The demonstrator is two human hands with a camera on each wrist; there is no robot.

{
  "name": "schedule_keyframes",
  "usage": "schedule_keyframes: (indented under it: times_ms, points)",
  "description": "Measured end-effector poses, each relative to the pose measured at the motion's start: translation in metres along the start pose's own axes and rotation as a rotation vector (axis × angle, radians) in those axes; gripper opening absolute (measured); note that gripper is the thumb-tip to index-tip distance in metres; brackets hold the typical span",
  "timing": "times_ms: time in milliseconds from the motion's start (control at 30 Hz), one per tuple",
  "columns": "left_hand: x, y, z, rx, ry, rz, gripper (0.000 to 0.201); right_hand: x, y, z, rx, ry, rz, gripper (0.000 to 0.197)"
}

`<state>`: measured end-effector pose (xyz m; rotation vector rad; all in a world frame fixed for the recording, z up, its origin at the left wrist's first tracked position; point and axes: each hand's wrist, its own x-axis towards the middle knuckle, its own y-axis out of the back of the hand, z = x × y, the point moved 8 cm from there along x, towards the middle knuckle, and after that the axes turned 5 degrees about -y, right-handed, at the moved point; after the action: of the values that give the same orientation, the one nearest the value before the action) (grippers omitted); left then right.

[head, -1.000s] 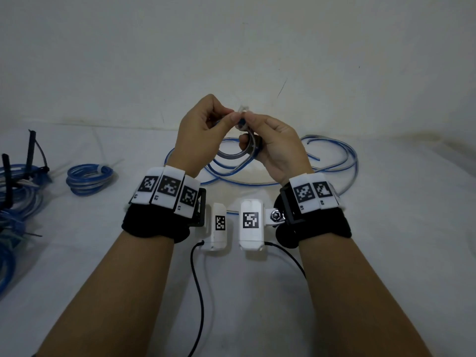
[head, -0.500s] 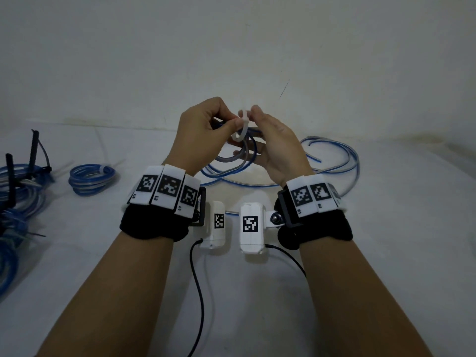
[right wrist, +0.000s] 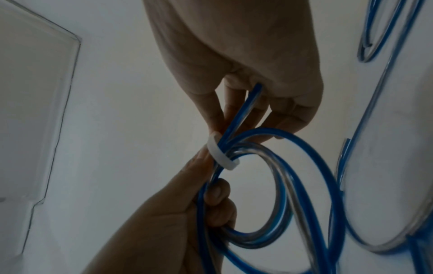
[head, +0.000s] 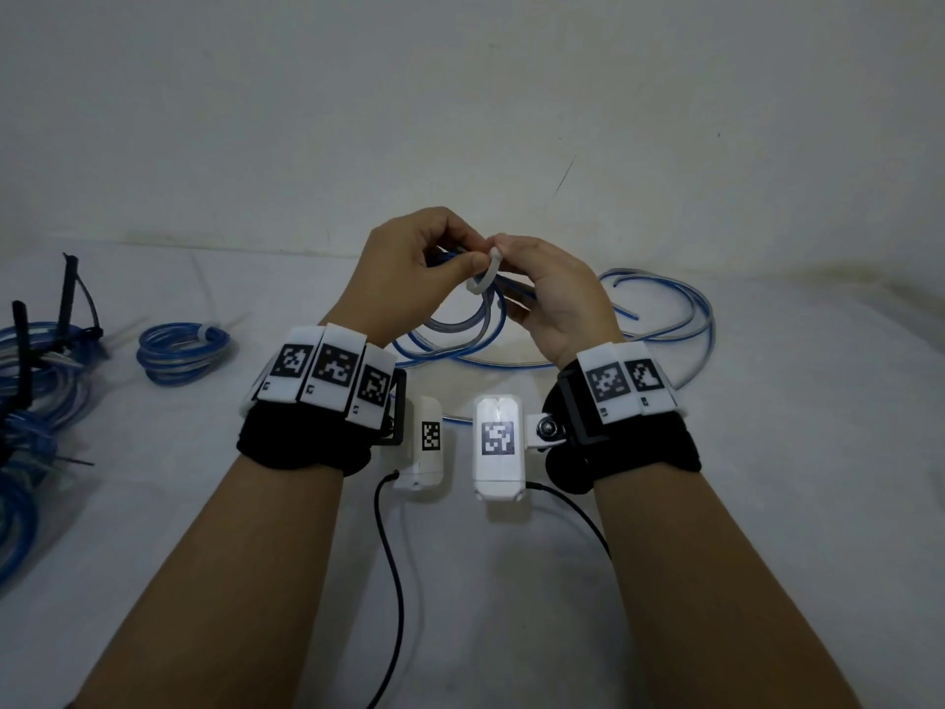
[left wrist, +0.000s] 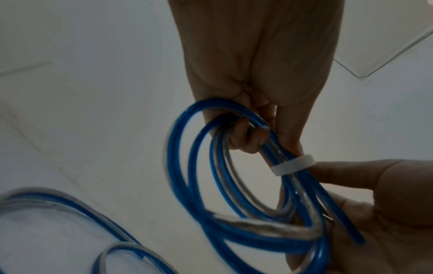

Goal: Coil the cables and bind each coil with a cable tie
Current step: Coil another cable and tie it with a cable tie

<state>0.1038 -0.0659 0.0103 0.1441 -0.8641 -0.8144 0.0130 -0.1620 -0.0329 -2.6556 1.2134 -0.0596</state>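
A small coil of blue and clear cable point(head: 463, 322) hangs in the air between my hands. My left hand point(head: 450, 258) grips the coil's top strands, its fingers curled round them point(left wrist: 248, 137). A white cable tie point(head: 485, 279) curves around the gathered strands point(left wrist: 294, 165), point(right wrist: 220, 153). My right hand point(head: 511, 250) pinches the tie's upper end between thumb and forefinger point(right wrist: 216, 118), with a blue strand running between its fingers. The rest of this cable point(head: 665, 319) trails loose on the white table behind my right hand.
A bound blue coil point(head: 181, 350) lies at the left. A heap of blue coils with black ties point(head: 36, 381) sits at the far left edge. Black camera leads point(head: 391, 555) run along the table between my forearms. A clear sheet point(right wrist: 35, 111) lies flat nearby.
The white tie, held up straight a second ago, now bends down around the coil's strands. Both hands have sunk slightly and stayed together.
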Motion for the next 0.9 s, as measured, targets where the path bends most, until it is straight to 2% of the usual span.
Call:
schedule_keyframes:
  times_ms: [133, 433, 567, 667, 767, 900]
  points:
    - [0.001, 0.001, -0.003, 0.000, 0.032, 0.018, 0.001, 0.000, -0.002, -0.001, 0.045, 0.009, -0.011, 0.008]
    - [0.001, -0.006, -0.004, 0.046, 0.051, -0.091, 0.005, 0.002, -0.001, 0.004, 0.025, -0.021, 0.002, 0.013]
    - [0.002, -0.005, -0.005, 0.071, 0.024, -0.065, 0.004, 0.002, -0.002, 0.005, 0.005, -0.024, 0.007, 0.013]
    - [0.002, -0.007, -0.002, 0.053, -0.011, -0.041, 0.005, 0.005, 0.005, 0.007, -0.012, -0.036, 0.057, 0.013]
    - [0.000, -0.020, 0.006, 0.055, -0.045, -0.085, 0.005, 0.011, 0.022, 0.011, 0.001, -0.077, 0.125, 0.014]
    - [-0.002, -0.029, 0.003, 0.048, -0.036, -0.133, 0.007, 0.015, 0.029, 0.013, -0.043, -0.131, 0.139, 0.017]
